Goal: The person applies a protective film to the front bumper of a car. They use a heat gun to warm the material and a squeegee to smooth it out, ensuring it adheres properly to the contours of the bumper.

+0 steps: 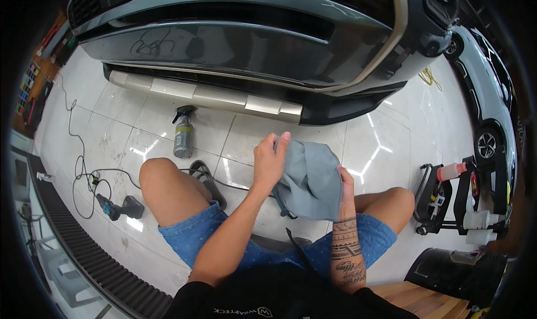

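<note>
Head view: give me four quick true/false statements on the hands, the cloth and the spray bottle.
1. Both hands hold the grey cloth. True: left hand and right hand grip it.
2. The spray bottle lies on its side. False: it stands upright on the floor tiles.
3. The bottle stands in front of the car bumper. True.
4. The power tool is in the left hand. False: it lies on the floor beside the left knee.

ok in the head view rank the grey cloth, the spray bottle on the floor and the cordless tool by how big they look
1. grey cloth, held in both hands close to the camera, so nearness inflates it
2. spray bottle and cordless tool look about alike; too close to rank
</note>
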Demonstrator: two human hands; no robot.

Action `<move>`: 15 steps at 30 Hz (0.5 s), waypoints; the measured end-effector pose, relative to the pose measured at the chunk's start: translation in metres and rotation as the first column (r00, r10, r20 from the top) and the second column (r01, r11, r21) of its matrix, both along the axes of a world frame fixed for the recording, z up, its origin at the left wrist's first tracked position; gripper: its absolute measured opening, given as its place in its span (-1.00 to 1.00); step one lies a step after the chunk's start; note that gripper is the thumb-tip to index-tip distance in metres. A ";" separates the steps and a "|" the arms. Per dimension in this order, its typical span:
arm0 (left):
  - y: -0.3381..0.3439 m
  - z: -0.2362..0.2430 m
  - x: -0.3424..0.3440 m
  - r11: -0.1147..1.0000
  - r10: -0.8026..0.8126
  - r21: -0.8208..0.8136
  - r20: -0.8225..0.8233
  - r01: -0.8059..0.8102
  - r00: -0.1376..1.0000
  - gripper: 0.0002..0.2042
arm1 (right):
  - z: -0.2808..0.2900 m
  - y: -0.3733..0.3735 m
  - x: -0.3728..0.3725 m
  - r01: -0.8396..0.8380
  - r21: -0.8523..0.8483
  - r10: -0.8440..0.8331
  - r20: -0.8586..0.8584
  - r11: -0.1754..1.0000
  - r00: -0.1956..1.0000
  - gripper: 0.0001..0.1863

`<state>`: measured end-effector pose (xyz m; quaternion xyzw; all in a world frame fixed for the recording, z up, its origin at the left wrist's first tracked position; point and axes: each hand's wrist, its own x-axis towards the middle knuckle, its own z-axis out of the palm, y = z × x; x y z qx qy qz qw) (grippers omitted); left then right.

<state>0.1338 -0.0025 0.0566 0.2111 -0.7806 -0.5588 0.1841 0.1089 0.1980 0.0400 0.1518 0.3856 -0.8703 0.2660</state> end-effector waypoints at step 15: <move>-0.005 -0.007 -0.003 0.997 0.029 -0.067 -0.016 -0.030 0.999 -0.67 | 0.013 0.007 -0.011 0.032 0.244 0.053 -0.335 0.969 0.941 -0.72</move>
